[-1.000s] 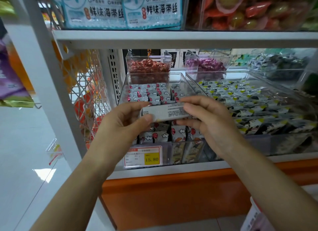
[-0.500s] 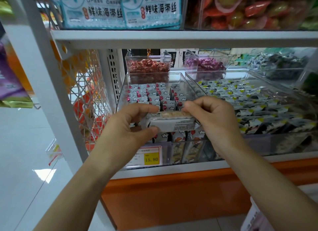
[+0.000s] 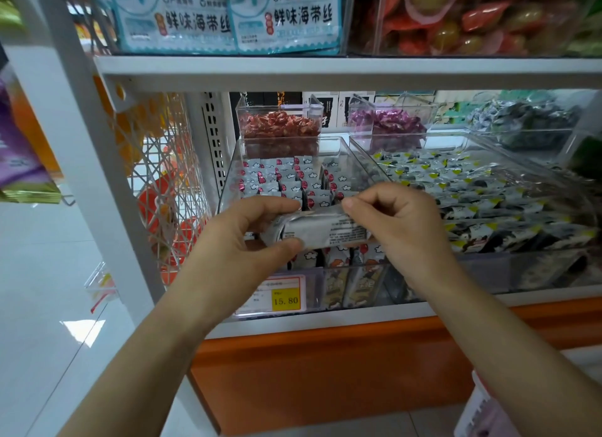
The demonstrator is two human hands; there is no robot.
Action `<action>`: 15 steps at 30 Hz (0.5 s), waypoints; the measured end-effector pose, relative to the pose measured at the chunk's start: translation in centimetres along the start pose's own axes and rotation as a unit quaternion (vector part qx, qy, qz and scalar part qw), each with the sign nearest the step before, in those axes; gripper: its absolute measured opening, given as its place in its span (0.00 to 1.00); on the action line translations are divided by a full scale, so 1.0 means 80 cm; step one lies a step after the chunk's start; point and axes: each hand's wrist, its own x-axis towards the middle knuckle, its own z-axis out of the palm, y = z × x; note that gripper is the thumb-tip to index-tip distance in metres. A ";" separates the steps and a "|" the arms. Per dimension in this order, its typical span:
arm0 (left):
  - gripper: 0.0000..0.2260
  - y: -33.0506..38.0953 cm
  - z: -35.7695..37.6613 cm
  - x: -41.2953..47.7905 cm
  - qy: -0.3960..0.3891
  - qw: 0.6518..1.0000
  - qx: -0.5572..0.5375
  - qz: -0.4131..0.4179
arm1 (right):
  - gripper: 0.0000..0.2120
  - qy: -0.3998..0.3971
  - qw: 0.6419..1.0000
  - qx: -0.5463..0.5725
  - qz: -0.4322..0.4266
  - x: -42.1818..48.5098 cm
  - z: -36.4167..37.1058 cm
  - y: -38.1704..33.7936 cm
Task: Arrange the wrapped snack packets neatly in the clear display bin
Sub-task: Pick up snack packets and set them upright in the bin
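Observation:
A silver-grey wrapped snack packet [image 3: 321, 229] lies sideways between both hands, just above the front of the clear display bin [image 3: 342, 146]. My left hand [image 3: 241, 241] grips its left end, thumb underneath and fingers over the top. My right hand [image 3: 400, 228] pinches its right end with curled fingers. Inside the bin, several grey packets with red and white marks [image 3: 286, 179] stand in rows; more stand upright against the front wall [image 3: 345, 280].
A yellow price tag reading 15.80 [image 3: 286, 298] hangs on the bin front. A neighbouring clear bin of grey, black and yellow packets [image 3: 488, 192] sits to the right. Small bins of red candies [image 3: 280, 128] and purple candies [image 3: 391, 122] stand behind. A white shelf [image 3: 325, 71] runs overhead.
Both hands have lowered the packet from above the bin's middle toward its front and turned it slightly; the grips stay the same.

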 end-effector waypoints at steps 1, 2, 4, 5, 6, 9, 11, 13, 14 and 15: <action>0.15 0.000 0.001 0.000 0.000 1.000 0.007 0.000 | 0.09 0.005 1.000 -0.006 -0.002 0.000 0.001 0.000; 0.14 -0.001 0.001 0.001 0.004 1.000 0.014 -0.003 | 0.09 0.009 1.000 -0.009 -0.005 -0.001 0.002 -0.001; 0.08 -0.002 0.002 0.002 0.018 1.000 0.012 -0.015 | 0.08 0.004 1.000 -0.010 -0.011 -0.003 0.004 -0.002; 0.05 -0.002 0.003 0.002 0.029 0.999 0.002 -0.021 | 0.07 -0.003 1.000 -0.011 -0.014 -0.005 0.005 -0.003; 0.03 -0.002 0.003 0.003 0.040 0.999 -0.005 -0.025 | 0.07 -0.011 1.000 -0.012 -0.017 -0.006 0.006 -0.004; 0.06 -0.001 0.001 0.003 0.059 0.998 0.007 -0.022 | 0.06 -0.029 0.999 -0.004 -0.014 -0.007 0.009 -0.005; 0.08 0.000 -0.004 0.004 0.063 0.998 0.020 -0.011 | 0.06 -0.038 0.999 0.004 -0.012 -0.007 0.009 -0.006; 0.10 -0.001 -0.010 0.004 0.061 0.997 0.042 0.001 | 0.06 -0.047 0.999 0.012 -0.010 -0.007 0.008 -0.006; 0.10 -0.001 -0.011 0.005 0.059 0.997 0.053 0.005 | 0.05 -0.051 0.999 0.016 -0.008 -0.007 0.009 -0.006; 0.11 -0.001 -0.013 0.005 0.059 0.996 0.060 0.010 | 0.05 -0.055 0.998 0.019 -0.006 -0.007 0.009 -0.005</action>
